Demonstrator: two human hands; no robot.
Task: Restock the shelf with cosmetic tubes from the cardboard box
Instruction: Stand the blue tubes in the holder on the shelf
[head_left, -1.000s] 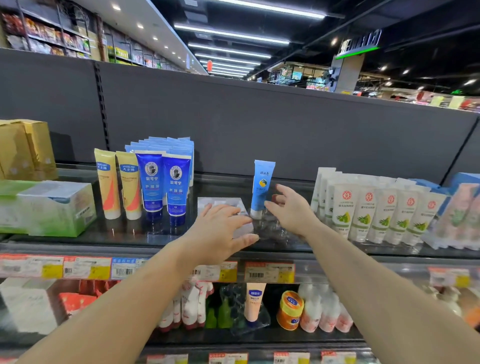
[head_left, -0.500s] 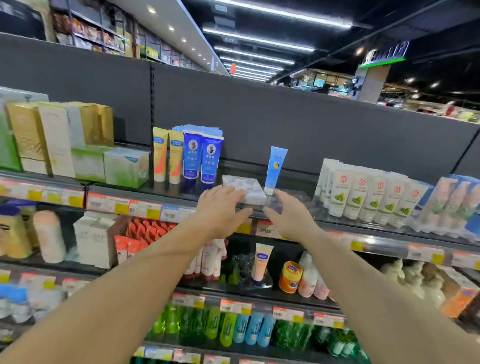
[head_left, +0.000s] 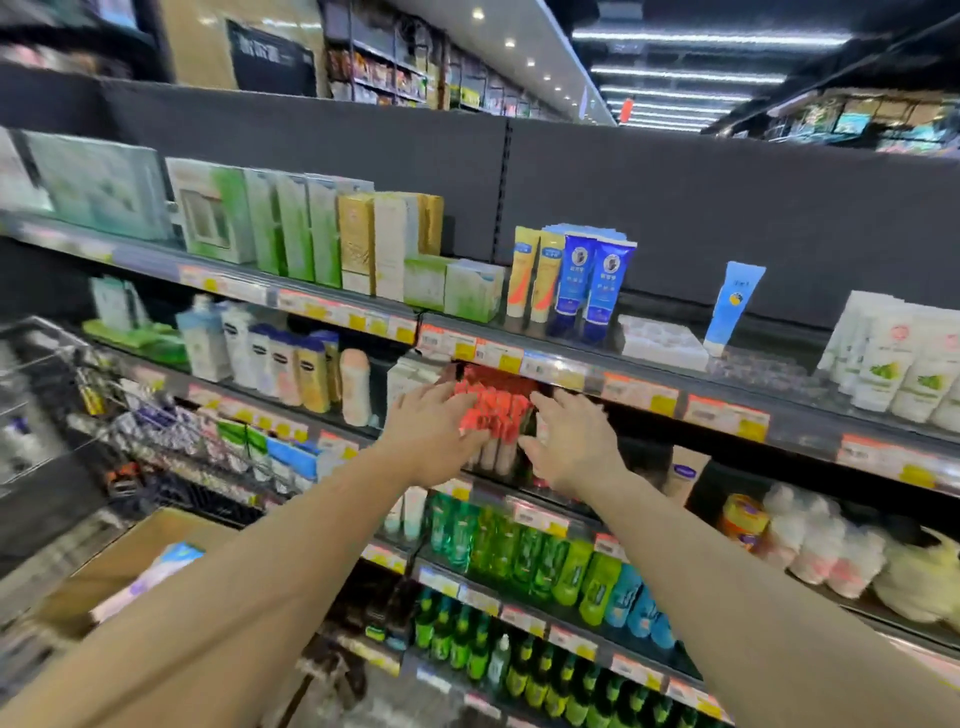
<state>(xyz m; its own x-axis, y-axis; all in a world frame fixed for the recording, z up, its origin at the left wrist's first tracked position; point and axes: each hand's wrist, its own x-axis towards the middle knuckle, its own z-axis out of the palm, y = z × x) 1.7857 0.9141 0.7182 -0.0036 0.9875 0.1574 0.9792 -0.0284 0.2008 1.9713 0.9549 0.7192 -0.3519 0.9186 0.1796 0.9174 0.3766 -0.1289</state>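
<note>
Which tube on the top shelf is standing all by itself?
The light blue tube, with the yellow dot on its front. It stands alone, apart to the right of the two dark blue tubes and two yellow tubes, which stand side by side.

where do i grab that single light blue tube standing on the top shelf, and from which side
Pinch the light blue tube across its flat body, about midway up, coming from the front. It stands alone on its white cap, wide crimped end up and leaning slightly right, with open shelf space in front. The white tray sits close on its left, so a side approach looks more cramped. Neither hand is near it now.
</note>
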